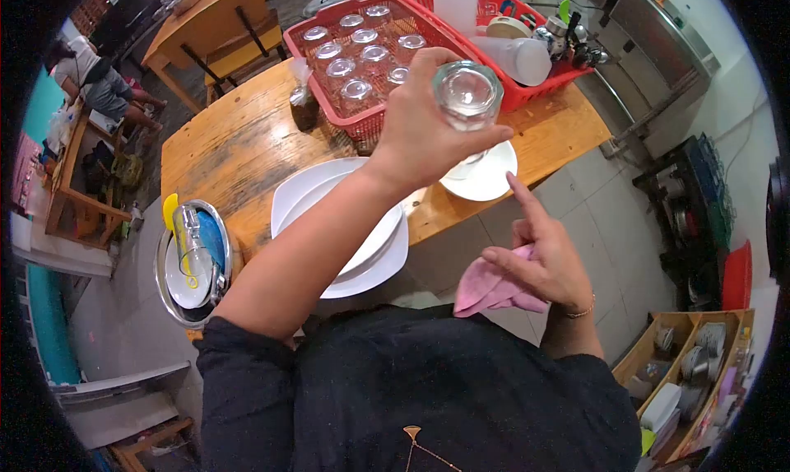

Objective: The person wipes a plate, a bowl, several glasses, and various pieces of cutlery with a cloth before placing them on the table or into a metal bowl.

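Observation:
My left hand is wrapped round a clear drinking glass, raised above the table near the baskets, its round base facing up toward me. Lower and to the right, my right hand holds a pink cloth against its palm, with the index finger stretched out. Behind the raised glass, a small white plate lies at the table's edge. Several upside-down glasses stand in a red basket just beyond my left hand. Large white plates are stacked under my left forearm.
On the wooden table are a metal basin with dishes and a dark-filled bag. A second red basket holds containers and utensils. A person is at the far left. Shelves stand at the lower right.

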`<state>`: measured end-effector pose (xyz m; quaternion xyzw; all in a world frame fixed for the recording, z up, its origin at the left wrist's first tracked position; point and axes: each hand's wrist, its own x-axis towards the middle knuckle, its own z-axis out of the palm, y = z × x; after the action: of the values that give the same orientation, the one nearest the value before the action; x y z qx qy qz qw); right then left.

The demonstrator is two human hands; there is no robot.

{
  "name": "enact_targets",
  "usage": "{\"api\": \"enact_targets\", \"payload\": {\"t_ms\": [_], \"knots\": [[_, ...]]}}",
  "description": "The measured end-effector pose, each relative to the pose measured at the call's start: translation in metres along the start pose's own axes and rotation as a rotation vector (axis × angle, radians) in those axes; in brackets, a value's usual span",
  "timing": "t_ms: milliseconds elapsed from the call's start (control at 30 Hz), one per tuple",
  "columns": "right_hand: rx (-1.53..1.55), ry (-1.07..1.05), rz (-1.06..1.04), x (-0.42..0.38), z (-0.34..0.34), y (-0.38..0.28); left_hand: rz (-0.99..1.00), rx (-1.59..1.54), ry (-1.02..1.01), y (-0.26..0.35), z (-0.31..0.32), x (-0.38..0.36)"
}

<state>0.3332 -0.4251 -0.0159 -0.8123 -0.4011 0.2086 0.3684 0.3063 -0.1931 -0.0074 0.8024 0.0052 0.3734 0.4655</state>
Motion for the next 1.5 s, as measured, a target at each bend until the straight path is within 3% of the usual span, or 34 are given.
{"api": "enact_targets", "payload": {"t_ms": [267,500,700,1500], "knots": [[0.121,0.100,0.143,-0.035,-0.019,0.043,-0.157,0.027,-0.055,-0.057,0.058,-0.003],[0.161,0.098,0.141,-0.033,-0.016,0.059,-0.289,0.084,-0.109,-0.067,0.074,-0.007],[0.159,0.070,0.118,-0.028,-0.011,0.066,-0.230,0.144,-0.216,-0.054,0.071,-0.009],[0.159,0.112,0.174,-0.010,0.009,0.089,-0.264,0.096,-0.212,-0.056,0.062,-0.023]]}}
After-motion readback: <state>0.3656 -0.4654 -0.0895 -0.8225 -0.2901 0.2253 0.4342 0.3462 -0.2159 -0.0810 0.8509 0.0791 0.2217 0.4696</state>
